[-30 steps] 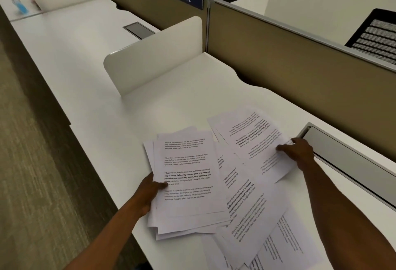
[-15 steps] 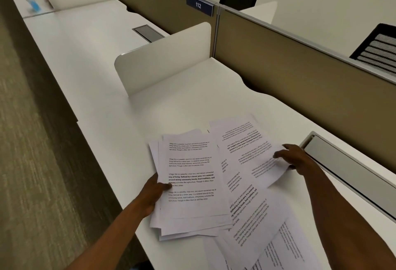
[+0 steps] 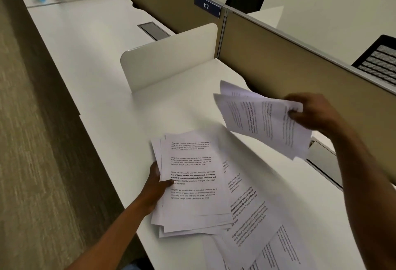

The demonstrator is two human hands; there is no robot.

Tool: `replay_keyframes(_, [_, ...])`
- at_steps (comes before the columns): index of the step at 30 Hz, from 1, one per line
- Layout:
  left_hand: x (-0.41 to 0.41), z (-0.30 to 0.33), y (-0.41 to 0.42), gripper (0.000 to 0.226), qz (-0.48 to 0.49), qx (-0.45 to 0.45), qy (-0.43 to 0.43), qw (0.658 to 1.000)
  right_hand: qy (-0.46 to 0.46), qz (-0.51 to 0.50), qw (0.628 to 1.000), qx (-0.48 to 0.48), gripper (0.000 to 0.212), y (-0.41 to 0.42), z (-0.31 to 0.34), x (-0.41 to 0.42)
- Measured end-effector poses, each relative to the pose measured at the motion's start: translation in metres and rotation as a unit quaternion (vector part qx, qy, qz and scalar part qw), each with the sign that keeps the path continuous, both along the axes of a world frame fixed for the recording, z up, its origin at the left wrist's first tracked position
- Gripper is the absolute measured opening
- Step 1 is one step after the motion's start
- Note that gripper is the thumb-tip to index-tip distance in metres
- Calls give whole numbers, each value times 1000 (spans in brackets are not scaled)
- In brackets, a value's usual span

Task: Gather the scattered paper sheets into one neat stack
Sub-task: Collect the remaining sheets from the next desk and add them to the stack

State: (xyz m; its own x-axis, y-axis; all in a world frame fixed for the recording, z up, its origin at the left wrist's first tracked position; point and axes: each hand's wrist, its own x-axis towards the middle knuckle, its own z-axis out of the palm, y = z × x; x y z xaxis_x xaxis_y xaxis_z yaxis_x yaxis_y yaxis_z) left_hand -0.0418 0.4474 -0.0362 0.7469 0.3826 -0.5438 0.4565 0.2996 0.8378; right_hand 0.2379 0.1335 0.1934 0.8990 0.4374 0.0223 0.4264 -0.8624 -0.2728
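**While one hand pins the pile, the other lifts loose pages**

While the left hand [image 3: 157,186] rests at the left edge of a rough stack [image 3: 192,184] of printed sheets, its thumb lies on the top page and its fingers are hidden under the pile, so it grips the stack from the side. That stack sits on the white desk [image 3: 102,59], near its front edge, with its pages fanned unevenly at the left and near sides. To the right and farther off, the right hand [image 3: 310,113] is raised clear of the desk, pinching a few sheets [image 3: 257,119] by their right edge; they are blurred and hang tilted in the air. More loose pages [image 3: 257,226] lie askew on the desk to the right of the stack and nearer, partly tucked under it. A low white divider [image 3: 169,59] stands on the desk beyond the stack, and a tan partition [image 3: 278,66] bearing a blue "112" sign [image 3: 206,8] runs along the far side.
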Motion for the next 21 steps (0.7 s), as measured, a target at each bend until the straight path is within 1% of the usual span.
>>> replay_keyframes(2, [3, 3, -1, 99, -11, -8, -20, 1000, -4, 62, 995, -77, 39, 15, 40, -13])
replay_keyframes(4, [6, 8, -3, 95, -27, -11, -31, 999, 1, 134, 980, -150, 41, 33, 73, -29])
replay_keyframes(6, [9, 12, -2, 77, -44, -4, -34, 998, 31, 209, 957, -197, 39, 53, 98, -44])
replay_keyframes(9, [9, 16, 5, 32, -54, 17, -14, 998, 102, 303, 918, -237, 32, 86, 111, -56])
replay_keyframes(11, [7, 17, 10, 20, -39, -4, 9, 999, 110, 329, 898, -272, 32, 114, 102, -57])
replay_keyframes(12, [5, 20, 11, 25, -29, -20, 17, 999, 107, 331, 891, -291, 33, 129, 92, -58])
replay_keyframes(14, [2, 22, 11, 53, -13, -45, 21, 999, 114, 332, 880, -319, 36, 159, 65, -62])
replay_keyframes(16, [1, 22, 8, 65, -12, -56, 21, 998, 130, 334, 870, -339, 37, 184, 31, -68])
replay_keyframes(18, [3, 22, 2, 67, -37, -48, 29, 998, 142, 314, 869, -355, 39, 203, -6, -72])
replay_keyframes(21, [9, 29, -10, 61, -105, -12, 45, 993, 138, 298, 869, -369, 38, 221, -58, -76])
